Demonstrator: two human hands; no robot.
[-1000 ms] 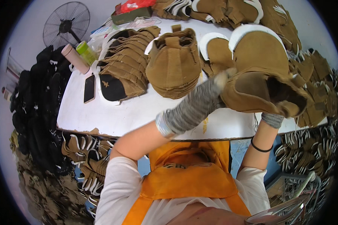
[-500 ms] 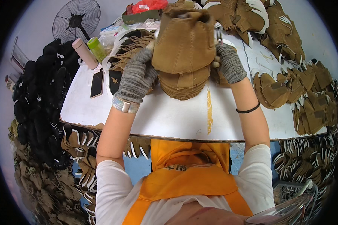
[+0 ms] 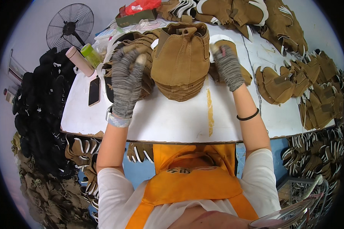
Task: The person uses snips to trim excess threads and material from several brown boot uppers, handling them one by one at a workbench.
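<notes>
A white work table with a curved front edge fills the middle of the view, its top marked by a yellow streak and lit evenly and brightly. Behind its far left corner a black round-caged fan stands against a pale grey wall; the floor under the table's front edge is blue. Black pieces are heaped to the left of the table, brown ones lie on the floor at lower left, and a wire mesh basket sits at lower right.
</notes>
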